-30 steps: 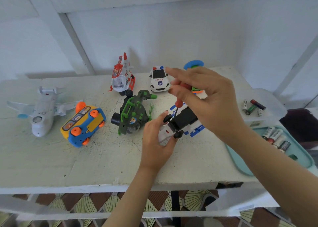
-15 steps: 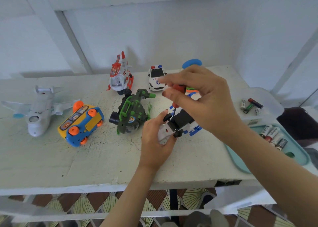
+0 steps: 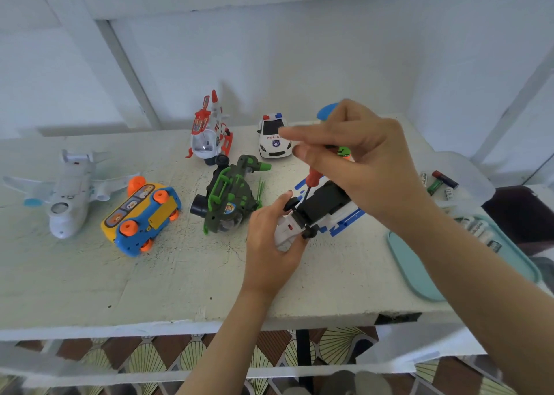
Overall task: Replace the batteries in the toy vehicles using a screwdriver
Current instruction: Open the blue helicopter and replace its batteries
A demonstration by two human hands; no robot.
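The person's left hand (image 3: pixel 269 244) grips the near end of a white and blue toy vehicle (image 3: pixel 329 205). The toy lies belly up on the tabletop (image 3: pixel 180 274), a little right of the middle. Its black bottom and small black wheels show. The left fingers (image 3: pixel 295 246) curl round the white end, and the thumb rests by one wheel.

The right hand (image 3: pixel 368 169) is above the toy and holds a red screwdriver (image 3: pixel 311 180). Its fingers pinch the top of the handle, and two of them reach out to the left. The dark tip of the screwdriver points down at the black bottom of the toy, just beside the left thumb. It is too small to tell if the tip sits in a screw.

A green toy helicopter (image 3: pixel 230 196) lies tipped over just left of the left hand. Farther left is a yellow and blue toy bus (image 3: pixel 141 217), also tipped over, with orange wheels. A white toy plane (image 3: pixel 72 196) sits at the left end.

At the far side stand a red and white toy helicopter (image 3: pixel 209 133) and a white police car (image 3: pixel 274 136).

On the right is a teal tray (image 3: pixel 413 268) with some batteries (image 3: pixel 476 228) in it, partly hidden by the right arm. More loose batteries (image 3: pixel 439 181) lie farther back on a clear plastic lid (image 3: pixel 470 166).
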